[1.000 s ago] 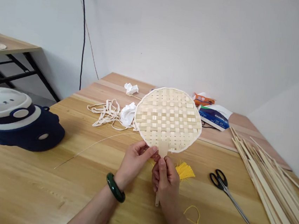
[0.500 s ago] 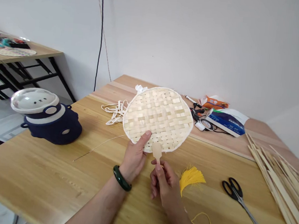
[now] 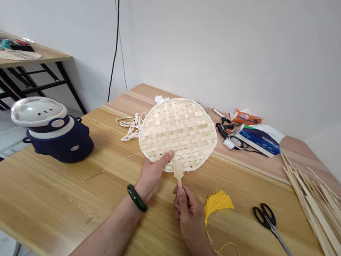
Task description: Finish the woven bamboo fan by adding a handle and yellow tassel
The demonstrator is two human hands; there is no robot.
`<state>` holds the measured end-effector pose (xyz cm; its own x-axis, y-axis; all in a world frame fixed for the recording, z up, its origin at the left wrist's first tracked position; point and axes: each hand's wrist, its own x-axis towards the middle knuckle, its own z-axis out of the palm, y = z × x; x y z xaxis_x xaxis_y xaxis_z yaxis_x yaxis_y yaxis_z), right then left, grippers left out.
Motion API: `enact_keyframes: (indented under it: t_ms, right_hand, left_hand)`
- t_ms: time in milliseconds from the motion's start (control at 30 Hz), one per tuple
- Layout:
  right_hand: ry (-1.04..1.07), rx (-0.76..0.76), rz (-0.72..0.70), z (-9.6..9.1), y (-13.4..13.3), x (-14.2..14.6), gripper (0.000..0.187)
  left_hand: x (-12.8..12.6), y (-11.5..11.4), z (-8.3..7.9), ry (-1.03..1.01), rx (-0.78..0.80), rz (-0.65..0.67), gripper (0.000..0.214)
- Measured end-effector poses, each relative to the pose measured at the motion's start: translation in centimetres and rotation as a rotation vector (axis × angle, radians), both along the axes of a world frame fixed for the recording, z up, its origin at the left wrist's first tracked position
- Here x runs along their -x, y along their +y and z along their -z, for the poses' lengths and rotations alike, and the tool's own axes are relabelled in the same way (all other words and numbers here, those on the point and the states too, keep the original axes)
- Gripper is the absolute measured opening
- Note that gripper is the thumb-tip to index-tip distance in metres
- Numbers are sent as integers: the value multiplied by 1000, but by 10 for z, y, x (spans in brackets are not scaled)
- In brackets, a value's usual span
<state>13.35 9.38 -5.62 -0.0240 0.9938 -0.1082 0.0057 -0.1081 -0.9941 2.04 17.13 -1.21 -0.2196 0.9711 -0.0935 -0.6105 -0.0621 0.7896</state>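
Observation:
A round woven bamboo fan (image 3: 179, 133) with white edging is held up over the table. My left hand (image 3: 151, 174), a dark green bangle on its wrist, grips the fan's lower left rim, thumb on the front and fingers hidden behind. My right hand (image 3: 189, 210) is closed on the fan's pale flat handle (image 3: 178, 172), below the weave. Just right of that hand lies a yellow tassel (image 3: 219, 203) with a looped cord. A white ribbon bundle (image 3: 132, 127) rests left of the fan, and a thin strand (image 3: 111, 166) runs across the tabletop toward the fan's left side.
Black-handled scissors (image 3: 270, 222) lie at the right, beside a pile of bamboo strips (image 3: 316, 210). A glue gun (image 3: 225, 130), a blue tissue pack (image 3: 258, 139) and an orange packet (image 3: 245, 116) are at the back. A navy bear-shaped container (image 3: 59, 133) stands at the left.
The fan has shifted slightly left and its right side has turned a little. My right fingers have closed more around the handle. More of the tassel's cord shows.

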Motion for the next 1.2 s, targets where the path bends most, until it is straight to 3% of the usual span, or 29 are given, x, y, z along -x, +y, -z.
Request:
enact_keyframes:
  t_ms: [100,400,633,733,900,1100,1200]
  right_hand:
    - [93,84,-24,1,1,1,42]
    - [49,50,-13,-4,4,-1,44]
    - [116,114,-5,-6,7,1,47]
    - [143,70,23,0,7,2,44]
    - [170,-38,122,6,11,-2,45]
    - [225,-80,250,2,22,-10,54]
    - [225,-115,303,0,26,-13,54]
  left_hand:
    - [1,1,-1,-2,-4,35,71]
    - [4,1,1,22,-37,63,67]
    - [5,1,0,109,14,26,49]
    - [6,0,-5,10,8,154,38]
    - [0,-5,-7,-216,-90,387,49]
    - [-14,-15,14,-120,-60,594,42]
    - [-18,-20,14,20,-1,666,45]
